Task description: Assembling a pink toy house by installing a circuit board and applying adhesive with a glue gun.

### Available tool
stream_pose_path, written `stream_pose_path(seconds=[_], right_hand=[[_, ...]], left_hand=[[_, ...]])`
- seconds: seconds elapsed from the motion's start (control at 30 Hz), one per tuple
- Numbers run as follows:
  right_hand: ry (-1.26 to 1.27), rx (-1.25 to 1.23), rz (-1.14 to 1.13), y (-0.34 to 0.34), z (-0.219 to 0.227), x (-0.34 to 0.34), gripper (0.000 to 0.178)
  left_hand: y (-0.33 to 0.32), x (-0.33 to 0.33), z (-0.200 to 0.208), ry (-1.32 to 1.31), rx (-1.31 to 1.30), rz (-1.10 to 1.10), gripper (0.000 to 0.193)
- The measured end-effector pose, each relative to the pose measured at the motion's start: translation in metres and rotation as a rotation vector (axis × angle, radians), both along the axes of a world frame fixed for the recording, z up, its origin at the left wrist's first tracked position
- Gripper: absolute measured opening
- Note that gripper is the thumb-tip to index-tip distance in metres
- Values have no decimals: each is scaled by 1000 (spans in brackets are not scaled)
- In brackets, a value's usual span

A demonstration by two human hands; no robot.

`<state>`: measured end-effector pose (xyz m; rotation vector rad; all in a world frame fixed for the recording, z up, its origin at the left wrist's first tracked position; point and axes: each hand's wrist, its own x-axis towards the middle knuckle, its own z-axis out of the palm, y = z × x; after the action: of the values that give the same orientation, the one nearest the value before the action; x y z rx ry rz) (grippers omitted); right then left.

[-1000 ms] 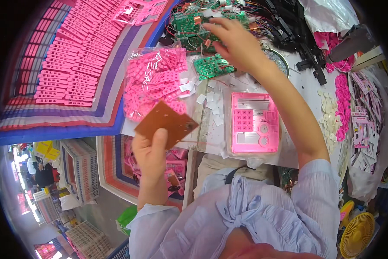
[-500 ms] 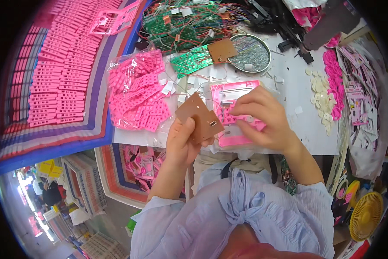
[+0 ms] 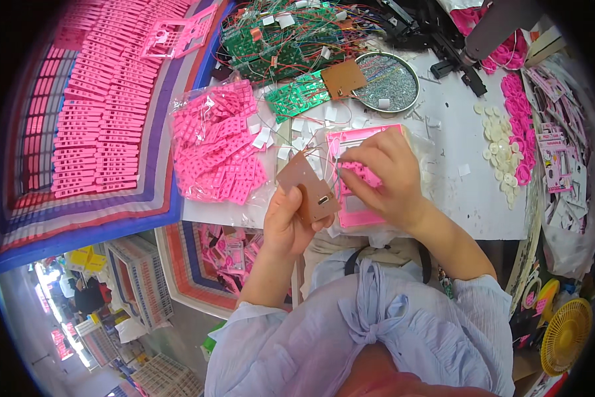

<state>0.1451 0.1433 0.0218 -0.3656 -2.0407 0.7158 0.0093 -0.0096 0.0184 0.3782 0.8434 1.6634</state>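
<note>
My left hand (image 3: 285,221) grips a brown circuit board (image 3: 304,177) by its lower edge, thumb across its face. The board is tilted and has a small slot-like part near its right corner. Thin wires (image 3: 318,149) run from its top edge toward my right hand (image 3: 393,175). The thumb and forefinger of that hand are drawn together beside the wires, closed on something too small to make out. Beneath the right hand lies a pink plastic frame (image 3: 360,219), partly covered by it, with pink button pieces (image 3: 365,173) showing inside.
A clear bag of pink button pieces (image 3: 221,155) lies left. Behind are wired green boards (image 3: 297,99), a round dish of small metal parts (image 3: 393,79) and black tools (image 3: 443,56). White discs (image 3: 499,142) and pink rings (image 3: 519,99) lie right. A basket of pink parts (image 3: 99,132) stands far left.
My right hand has moved left toward the board and wires, its thumb and forefinger closer to the wires. The left hand still holds the board, now a little lower and turned slightly.
</note>
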Motion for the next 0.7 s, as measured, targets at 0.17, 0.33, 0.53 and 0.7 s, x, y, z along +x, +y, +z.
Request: stream_pose_path(seconds=[0.17,0.33,0.53,0.7], right_hand=[[-103,-81,158,-7,-6,8,23],[-278,-465,455,-13,-2,15,24],[-71,-874,693,-10,5,20,35],[122,-1254,531,-31,-8,31,34]], left_hand=[[-1,-2,-3,49,6,91,37],[-3,-4,-11,39,138,11,46],[-11,7,3,376,91,-28,50],[-15,11,-10,498,136,-37,35]])
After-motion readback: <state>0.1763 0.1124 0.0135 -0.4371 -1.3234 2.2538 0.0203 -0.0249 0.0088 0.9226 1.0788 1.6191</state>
